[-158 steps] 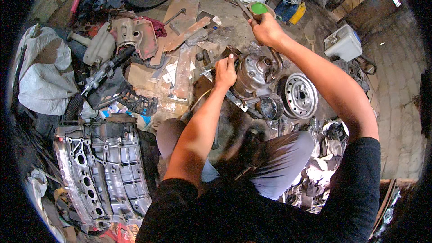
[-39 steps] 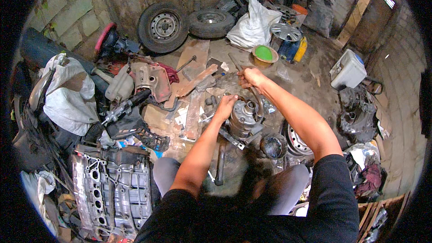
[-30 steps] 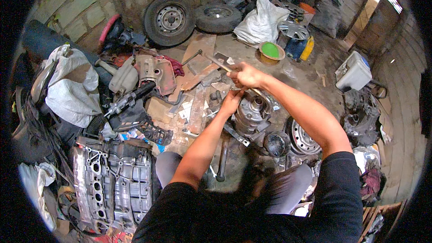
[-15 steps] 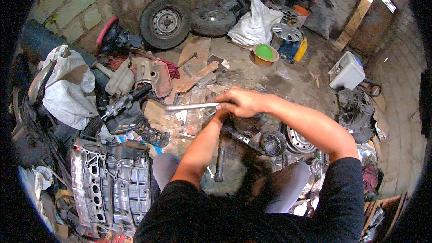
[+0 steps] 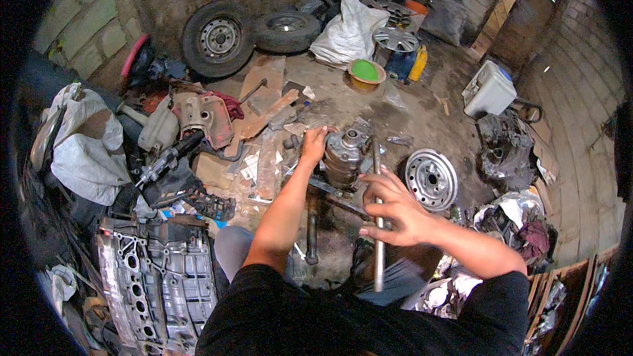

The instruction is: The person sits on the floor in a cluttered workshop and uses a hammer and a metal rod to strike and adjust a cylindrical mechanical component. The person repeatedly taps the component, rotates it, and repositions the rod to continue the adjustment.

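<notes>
Bracing the grey metal housing (image 5: 344, 156) on the floor ahead of the knees, the left hand (image 5: 314, 146) lies spread against its side while the right hand (image 5: 393, 207), fingers loosely curled, grips the long steel bar (image 5: 378, 214) reaching to its top. Looks like loosening work; the next pull wants the bar seated squarely.

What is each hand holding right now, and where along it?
The right hand wraps the long grey metal bar about midway along. The left hand rests on the grimy grey metal housing, at its left side.
</notes>
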A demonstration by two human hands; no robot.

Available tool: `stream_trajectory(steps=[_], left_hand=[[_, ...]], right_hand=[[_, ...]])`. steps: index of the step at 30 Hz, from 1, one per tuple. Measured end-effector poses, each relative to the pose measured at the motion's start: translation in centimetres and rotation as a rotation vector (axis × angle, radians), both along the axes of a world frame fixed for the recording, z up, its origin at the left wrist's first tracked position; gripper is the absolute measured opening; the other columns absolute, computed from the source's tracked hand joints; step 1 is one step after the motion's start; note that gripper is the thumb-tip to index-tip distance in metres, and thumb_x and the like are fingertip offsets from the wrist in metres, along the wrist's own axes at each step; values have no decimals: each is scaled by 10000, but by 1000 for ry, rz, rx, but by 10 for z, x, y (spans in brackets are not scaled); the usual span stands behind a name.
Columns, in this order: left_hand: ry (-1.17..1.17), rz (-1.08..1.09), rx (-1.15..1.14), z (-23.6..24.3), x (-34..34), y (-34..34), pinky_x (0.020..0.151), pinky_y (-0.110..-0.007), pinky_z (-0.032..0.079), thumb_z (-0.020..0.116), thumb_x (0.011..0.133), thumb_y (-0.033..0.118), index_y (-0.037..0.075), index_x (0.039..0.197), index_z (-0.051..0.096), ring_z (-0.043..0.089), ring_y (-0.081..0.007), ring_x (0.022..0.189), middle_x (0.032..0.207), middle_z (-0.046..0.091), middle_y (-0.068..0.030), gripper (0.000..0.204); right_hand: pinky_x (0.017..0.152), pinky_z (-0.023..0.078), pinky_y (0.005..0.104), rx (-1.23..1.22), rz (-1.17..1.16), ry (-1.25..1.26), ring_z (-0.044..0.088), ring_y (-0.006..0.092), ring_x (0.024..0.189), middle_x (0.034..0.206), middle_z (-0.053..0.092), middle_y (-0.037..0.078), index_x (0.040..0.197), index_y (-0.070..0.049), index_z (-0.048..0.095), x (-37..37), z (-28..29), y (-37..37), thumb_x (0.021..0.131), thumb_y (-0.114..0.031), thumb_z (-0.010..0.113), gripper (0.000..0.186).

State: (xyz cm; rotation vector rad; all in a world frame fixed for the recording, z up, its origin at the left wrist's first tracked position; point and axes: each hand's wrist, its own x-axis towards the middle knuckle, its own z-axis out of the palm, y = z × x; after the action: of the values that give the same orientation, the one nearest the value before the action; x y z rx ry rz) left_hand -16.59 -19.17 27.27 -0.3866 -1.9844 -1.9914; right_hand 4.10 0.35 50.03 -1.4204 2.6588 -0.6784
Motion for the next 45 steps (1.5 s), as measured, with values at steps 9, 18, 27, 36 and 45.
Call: stream_trajectory(steps=[9, 18, 27, 36, 45], left_hand=[[-71, 8, 23, 3, 4, 9, 818, -337, 473, 480, 997, 218, -53, 925, 704, 652, -209, 837, 869, 723, -136, 359], [-111, 82, -3, 26, 17, 7, 815, -323, 474, 508, 991, 211, -63, 926, 711, 644, -178, 828, 866, 723, -118, 347], [-113, 51, -44, 16, 10, 0, 769, -323, 480, 571, 935, 162, -77, 913, 712, 638, -166, 823, 858, 721, -129, 279], [-17, 9, 32, 2, 6, -5, 759, -320, 480, 565, 927, 147, -93, 932, 687, 634, -164, 800, 843, 716, -136, 270], [10, 43, -36, 14, 9, -8, 781, -330, 483, 568, 917, 155, -92, 917, 680, 657, -197, 813, 842, 716, -166, 271]], right_hand=[[1008, 455, 447, 1, -510, -620, 626, 388, 1130, 1113, 670, 264, 1455, 39, 319, 35, 0, 81, 897, -155, 579, 645], [828, 507, 507, 419, -804, 95, 630, 414, 959, 959, 655, 232, 1114, -116, 718, -30, 11, 131, 837, -110, 669, 282], [802, 539, 500, 223, -865, 77, 668, 452, 881, 914, 661, 322, 1078, 29, 670, -159, -35, 151, 799, -102, 632, 311], [482, 578, 430, -462, -1319, -565, 699, 331, 637, 914, 656, 223, 1043, 48, 569, -256, -39, 140, 909, -159, 681, 272], [624, 547, 397, -558, -1575, -198, 683, 277, 795, 933, 635, 173, 1081, 39, 516, -286, -99, 157, 855, -109, 725, 342]])
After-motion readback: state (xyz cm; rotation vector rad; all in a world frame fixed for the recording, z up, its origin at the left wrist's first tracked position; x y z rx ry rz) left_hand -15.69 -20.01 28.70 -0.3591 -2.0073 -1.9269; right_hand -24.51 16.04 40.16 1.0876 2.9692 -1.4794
